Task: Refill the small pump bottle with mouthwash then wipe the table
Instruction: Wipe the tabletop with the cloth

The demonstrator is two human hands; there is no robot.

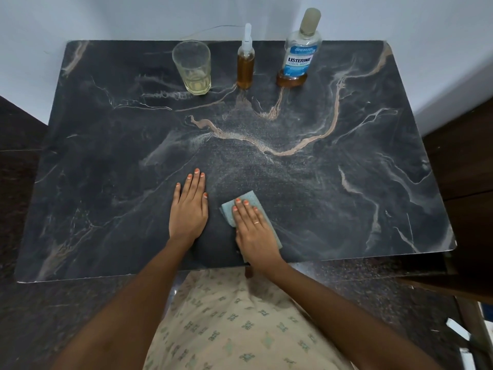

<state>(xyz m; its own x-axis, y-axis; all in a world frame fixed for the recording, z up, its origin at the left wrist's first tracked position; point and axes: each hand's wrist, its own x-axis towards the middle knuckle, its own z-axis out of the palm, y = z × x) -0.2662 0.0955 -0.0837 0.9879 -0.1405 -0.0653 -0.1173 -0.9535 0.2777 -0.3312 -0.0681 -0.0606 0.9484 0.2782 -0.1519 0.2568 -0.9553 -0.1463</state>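
Near the front edge of the dark marble table (pixel 346 209), we are in the wiping step; our right hand (pixel 253 231) lies flat, fingers straight and close together, pressing a folded pale blue-green cloth (pixel 252 196) onto the stone, while our left hand (pixel 189 209) rests palm-down just beside it, fingers straight and holding nothing. The refill looks done to us, since the small pump bottle (pixel 245 68) stands capped and nearly full of amber liquid at the back edge, between a drinking glass (pixel 193 68) with a little pale liquid and the Listerine bottle (pixel 300 57), which is almost drained. The pump bottle is upright, its long axis vertical and its pump head pointing up; which way the nozzle faces we cannot tell. The cloth's long axis runs away from us, tilted slightly left, in line with the fingers on it. Next we judge that the cloth should sweep outward under steady flat pressure across the wide middle and sides; near the back row we should slow down, because a brush could tip the slim bottle.
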